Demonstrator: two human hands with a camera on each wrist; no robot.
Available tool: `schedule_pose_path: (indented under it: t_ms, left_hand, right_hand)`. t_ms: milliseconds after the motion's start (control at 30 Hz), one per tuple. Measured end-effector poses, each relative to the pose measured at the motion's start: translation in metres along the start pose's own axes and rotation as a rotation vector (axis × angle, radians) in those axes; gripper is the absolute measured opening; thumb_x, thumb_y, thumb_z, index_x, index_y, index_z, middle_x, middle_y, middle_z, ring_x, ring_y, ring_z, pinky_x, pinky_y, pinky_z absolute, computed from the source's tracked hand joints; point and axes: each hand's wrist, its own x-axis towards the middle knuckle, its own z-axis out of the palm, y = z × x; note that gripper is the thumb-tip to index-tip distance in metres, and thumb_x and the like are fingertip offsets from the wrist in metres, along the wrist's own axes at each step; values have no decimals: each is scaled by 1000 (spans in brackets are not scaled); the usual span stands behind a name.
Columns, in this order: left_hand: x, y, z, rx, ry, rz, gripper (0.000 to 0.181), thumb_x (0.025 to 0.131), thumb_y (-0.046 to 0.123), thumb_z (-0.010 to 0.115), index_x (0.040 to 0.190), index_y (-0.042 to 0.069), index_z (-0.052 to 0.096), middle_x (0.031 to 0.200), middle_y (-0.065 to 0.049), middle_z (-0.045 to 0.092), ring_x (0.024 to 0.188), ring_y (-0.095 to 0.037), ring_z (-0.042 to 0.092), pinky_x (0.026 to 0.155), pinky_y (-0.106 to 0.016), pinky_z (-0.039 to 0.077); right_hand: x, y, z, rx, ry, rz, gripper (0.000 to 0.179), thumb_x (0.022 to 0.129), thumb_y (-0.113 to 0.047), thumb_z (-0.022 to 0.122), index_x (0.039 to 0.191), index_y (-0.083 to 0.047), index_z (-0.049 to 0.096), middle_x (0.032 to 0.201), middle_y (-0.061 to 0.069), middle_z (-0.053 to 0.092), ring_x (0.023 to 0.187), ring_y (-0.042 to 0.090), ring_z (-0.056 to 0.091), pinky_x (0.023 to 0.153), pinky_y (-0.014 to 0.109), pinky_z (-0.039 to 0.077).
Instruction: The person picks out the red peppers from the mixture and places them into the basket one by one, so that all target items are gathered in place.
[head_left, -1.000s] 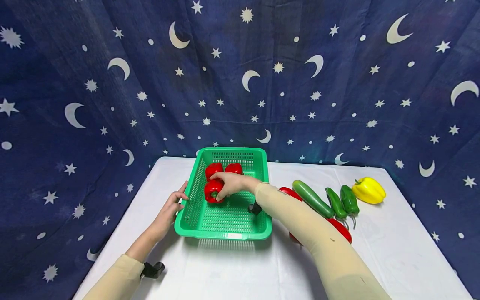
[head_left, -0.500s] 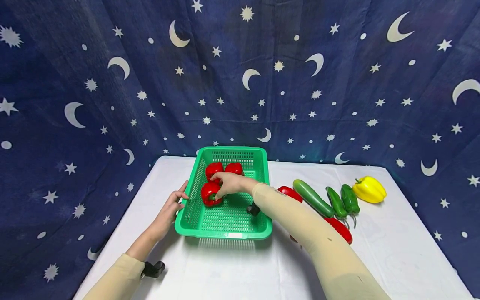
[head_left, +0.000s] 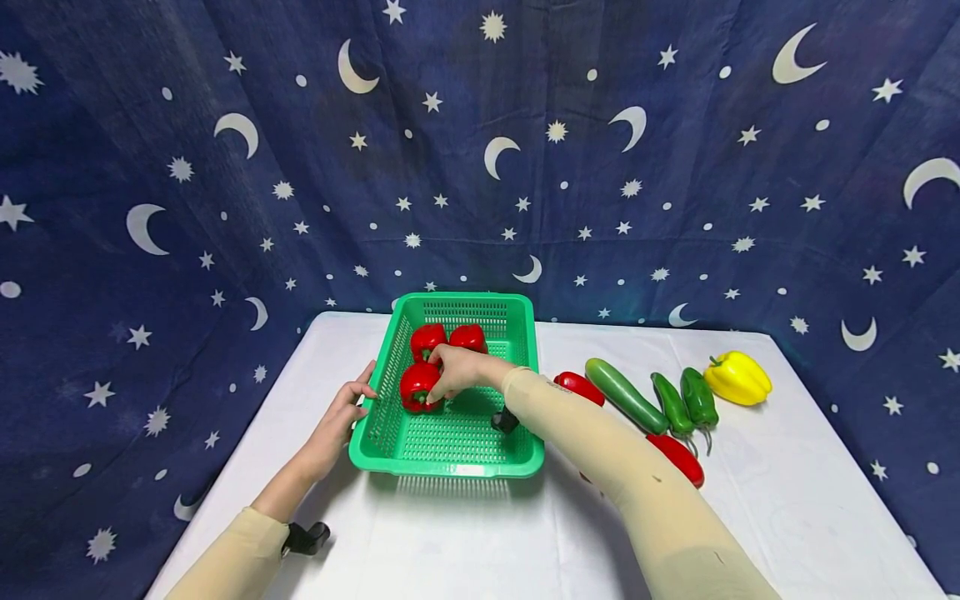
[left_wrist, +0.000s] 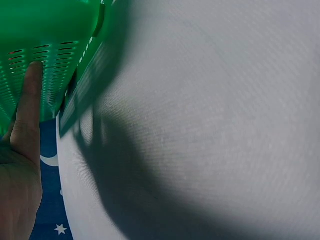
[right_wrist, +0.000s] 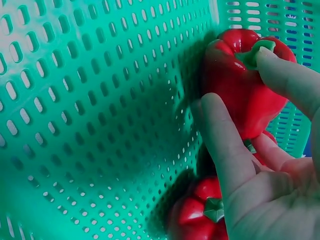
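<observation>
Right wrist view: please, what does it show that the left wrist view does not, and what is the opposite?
Only the right wrist view clearly shows the right hand and a red bell pepper with its green stem. Only the left wrist view shows the left hand and the curtain's white star. Both show the green slotted basket.

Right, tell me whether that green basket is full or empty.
Partly filled: three red peppers are inside the basket, and much of its floor shows bare.
</observation>
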Motion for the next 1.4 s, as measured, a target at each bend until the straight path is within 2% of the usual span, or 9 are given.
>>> schedule_pose_path:
  t_ms: [133, 333, 467, 633, 800, 933, 1067, 1400]
  left_hand:
    - [0, 0, 0, 1, -5, 7, 26, 94, 1, 34, 119, 0, 41, 172, -3, 9, 153, -41, 6, 88, -49, 44]
    - [0, 2, 1, 2, -6, 15, 27, 94, 0, 34, 120, -2, 41, 172, -4, 9, 153, -41, 7, 90, -49, 42]
    - [0, 3, 1, 5, 0, 11, 27, 94, 0, 34, 119, -2, 42, 172, -4, 9, 153, -40, 7, 91, -48, 42]
    - [0, 2, 1, 6, -3, 11, 27, 94, 0, 34, 120, -2, 42, 172, -5, 9, 153, -40, 7, 91, -47, 42]
    - [0, 2, 2, 5, -2, 4, 27, 93, -1, 33, 119, -2, 41, 172, -3, 10, 153, -39, 9, 91, -46, 43]
    - [0, 2, 1, 9, -1, 4, 27, 93, 0, 34, 119, -2, 41, 172, -3, 10, 153, -39, 9, 91, -48, 42]
    - [-1, 1, 1, 4, 0, -1, 28, 93, 1, 34, 120, -1, 42, 172, 0, 11, 153, -37, 10, 92, -51, 40]
    - [-2, 1, 0, -4, -10, 2, 28, 94, 2, 34, 121, 0, 42, 172, 2, 10, 153, -37, 8, 93, -52, 40]
  right_hand:
    - [1, 0, -1, -26, 12, -4, 67, 82, -10, 84, 135, -2, 43, 98, 15, 64, 89, 39, 70, 85, 39, 56]
    - [0, 2, -7, -36, 80, -5, 50, 83, -8, 81, 124, 0, 53, 97, 9, 65, 89, 37, 72, 82, 38, 57]
    - [-2, 5, -6, 3, 36, 31, 49, 85, -4, 80, 124, 2, 51, 99, 13, 65, 90, 36, 72, 83, 37, 57]
    - [-1, 7, -2, 80, -1, 57, 57, 82, -3, 81, 127, 5, 46, 109, 14, 58, 89, 35, 72, 82, 38, 58]
    - [-2, 5, -1, 99, -69, 72, 78, 81, -6, 83, 144, 7, 38, 111, 15, 63, 93, 38, 72, 82, 38, 58]
    - [-3, 4, -2, 106, -93, 72, 89, 81, -8, 84, 154, 0, 33, 118, 14, 61, 94, 42, 71, 83, 42, 57]
    - [-3, 4, -2, 111, -90, 58, 88, 81, -7, 85, 155, -7, 37, 127, 12, 55, 92, 45, 70, 83, 45, 57]
    - [-3, 4, 0, 20, -26, 40, 87, 82, -14, 85, 151, 2, 34, 108, 14, 64, 91, 38, 72, 81, 39, 58]
